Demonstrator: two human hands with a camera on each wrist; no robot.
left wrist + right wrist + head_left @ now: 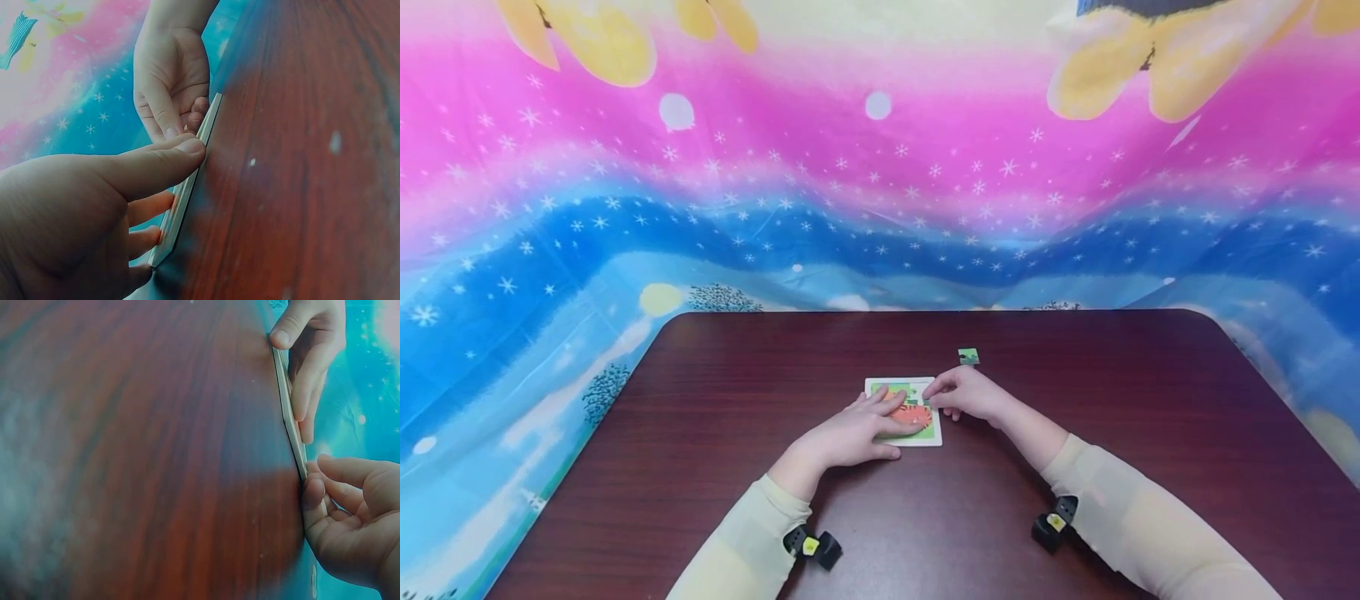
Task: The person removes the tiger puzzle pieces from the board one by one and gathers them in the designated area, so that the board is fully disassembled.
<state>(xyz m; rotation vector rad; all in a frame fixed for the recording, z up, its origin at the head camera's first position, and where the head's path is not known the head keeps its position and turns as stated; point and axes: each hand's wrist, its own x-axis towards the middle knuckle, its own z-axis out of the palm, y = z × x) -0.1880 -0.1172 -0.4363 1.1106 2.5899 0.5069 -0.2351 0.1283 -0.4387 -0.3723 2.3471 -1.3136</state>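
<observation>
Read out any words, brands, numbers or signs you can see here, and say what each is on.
No readable text anywhere.
Yellow patches on the black wrist devices: any marking is too small to read.
Puzzle board and loose green piece: no legible lettering.
Backdrop: printed snowflakes, no readable words.

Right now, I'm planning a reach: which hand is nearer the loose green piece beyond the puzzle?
Right. The right hand sits just short of the loose green piece; the left hand is farther off, fingers on the puzzle.

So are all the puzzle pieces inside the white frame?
No, a green piece lies on the table, outside the white frame.
</observation>
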